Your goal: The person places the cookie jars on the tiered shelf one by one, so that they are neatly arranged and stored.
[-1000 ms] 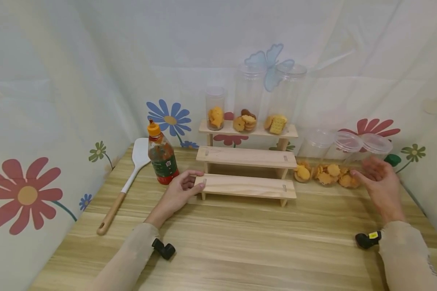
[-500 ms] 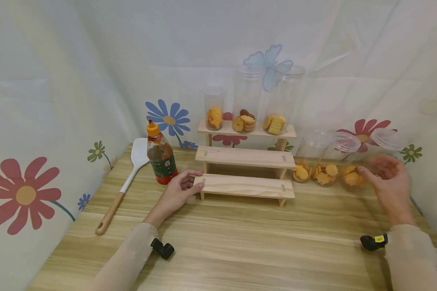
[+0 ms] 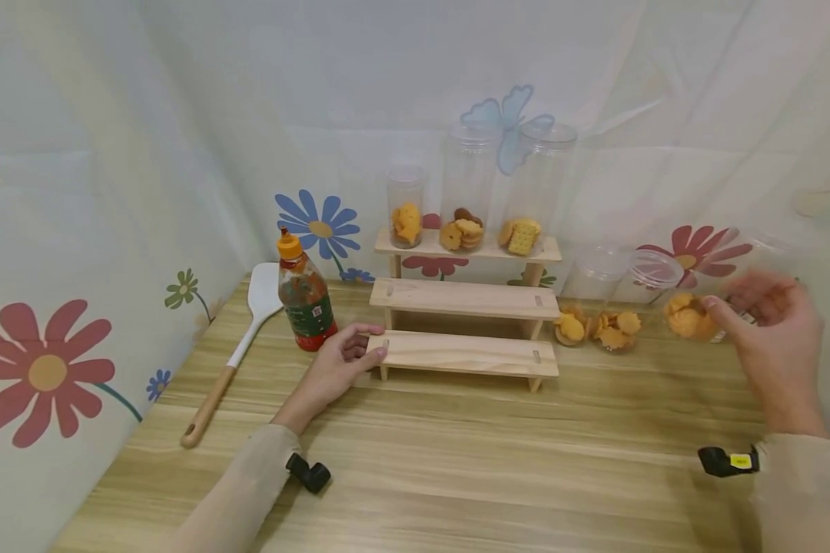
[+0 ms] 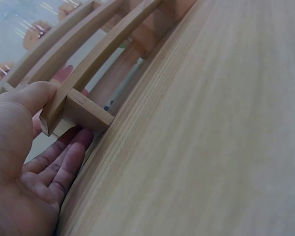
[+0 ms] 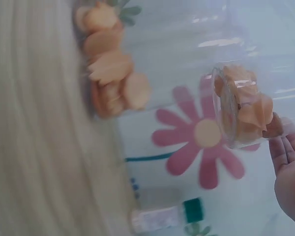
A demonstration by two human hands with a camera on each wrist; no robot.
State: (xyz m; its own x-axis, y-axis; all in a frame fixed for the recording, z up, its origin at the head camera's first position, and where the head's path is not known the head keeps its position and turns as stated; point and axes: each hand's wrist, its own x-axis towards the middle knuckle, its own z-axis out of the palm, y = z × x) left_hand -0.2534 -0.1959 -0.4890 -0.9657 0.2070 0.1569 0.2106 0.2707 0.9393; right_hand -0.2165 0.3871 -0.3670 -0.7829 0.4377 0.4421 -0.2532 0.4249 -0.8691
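Observation:
My left hand (image 3: 339, 359) grips the left end of the lowest step of a three-tier wooden stand (image 3: 463, 353). The left wrist view shows the thumb above the board and fingers below, beside the stand's leg (image 4: 86, 110). My right hand (image 3: 778, 338) holds a clear lidded jar of orange-brown crackers (image 3: 692, 316) above the table; the right wrist view has this jar (image 5: 243, 105) tilted and clear of the surface, its upper part cut off. Two similar cracker jars (image 3: 570, 326) stand on the table right of the stand. Three clear snack jars (image 3: 462, 230) stand on the top tier.
A red sauce bottle with an orange cap (image 3: 306, 299) stands left of the stand. Beyond it lies a white spatula (image 3: 245, 342) with a wooden handle. A small green-capped container (image 5: 169, 216) appears in the right wrist view. Flower-printed curtain (image 3: 180, 153) encloses the table's back and sides.
My right hand has lifted the rightmost cracker jar off the table and carried it to the right, away from the two others. The left hand stays on the stand.

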